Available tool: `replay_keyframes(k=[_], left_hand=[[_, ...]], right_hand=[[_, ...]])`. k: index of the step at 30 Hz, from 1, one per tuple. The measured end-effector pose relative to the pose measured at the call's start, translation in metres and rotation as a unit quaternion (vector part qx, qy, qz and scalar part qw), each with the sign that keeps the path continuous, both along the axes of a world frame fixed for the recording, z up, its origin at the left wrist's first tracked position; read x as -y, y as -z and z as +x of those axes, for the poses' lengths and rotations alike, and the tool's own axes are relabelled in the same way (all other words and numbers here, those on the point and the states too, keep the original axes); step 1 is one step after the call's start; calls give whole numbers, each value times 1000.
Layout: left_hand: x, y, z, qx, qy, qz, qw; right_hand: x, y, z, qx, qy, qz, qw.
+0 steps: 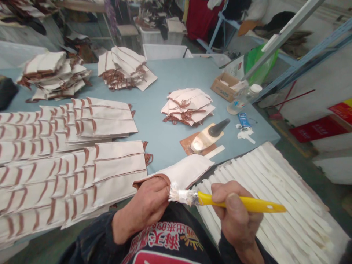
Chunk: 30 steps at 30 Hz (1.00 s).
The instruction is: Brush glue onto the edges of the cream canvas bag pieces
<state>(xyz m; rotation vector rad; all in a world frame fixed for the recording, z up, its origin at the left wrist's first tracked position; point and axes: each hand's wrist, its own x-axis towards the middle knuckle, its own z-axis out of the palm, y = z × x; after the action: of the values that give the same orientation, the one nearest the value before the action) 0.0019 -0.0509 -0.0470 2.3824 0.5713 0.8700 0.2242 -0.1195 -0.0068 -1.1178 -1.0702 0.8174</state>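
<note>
My left hand point(147, 203) is closed on the brown-edged end of a cream fabric piece point(187, 168), which lies at the table's front edge. In my right hand point(238, 214) is a paintbrush point(247, 203) with a yellow handle, gripped between thumb and fingers. Its white-coated bristles meet the brown edge beside my left fingers. Just beyond the piece, a dark-handled tool point(218, 128) rests over a pale, glossy container on a brown square. Long white strips point(264, 190) lie side by side on a board to the right, partly behind my right hand.
Overlapping rows of cream pieces point(118, 157) cover the left of the blue table point(154, 110). Further stacks point(189, 104) stand toward the back. A clear jar point(240, 101), a small cardboard box point(224, 86) and a blue packet point(243, 120) sit near the right edge, below a slanting metal frame.
</note>
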Motion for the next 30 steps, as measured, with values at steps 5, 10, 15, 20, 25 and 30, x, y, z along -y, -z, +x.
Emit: replay_keyframes(k=[5, 10, 15, 20, 25, 30], left_hand=[[-1, 2, 4, -7, -11, 7, 1000], [-3, 3, 5, -23, -23, 27, 999], [-6, 4, 5, -19, -18, 42, 999], [-6, 8, 7, -5, -14, 28, 999], [-6, 10, 8, 4, -8, 13, 1000], [-5, 9, 9, 12, -6, 5, 1000]], right_hand=[[11, 7, 12, 80, 20, -17, 996], [11, -1, 11, 74, 41, -75, 994], [6, -18, -2, 3, 43, -127, 991], [-8, -21, 4, 15, 146, -78, 986], [1, -16, -10, -6, 136, -116, 984], [-2, -11, -14, -14, 143, -70, 987]])
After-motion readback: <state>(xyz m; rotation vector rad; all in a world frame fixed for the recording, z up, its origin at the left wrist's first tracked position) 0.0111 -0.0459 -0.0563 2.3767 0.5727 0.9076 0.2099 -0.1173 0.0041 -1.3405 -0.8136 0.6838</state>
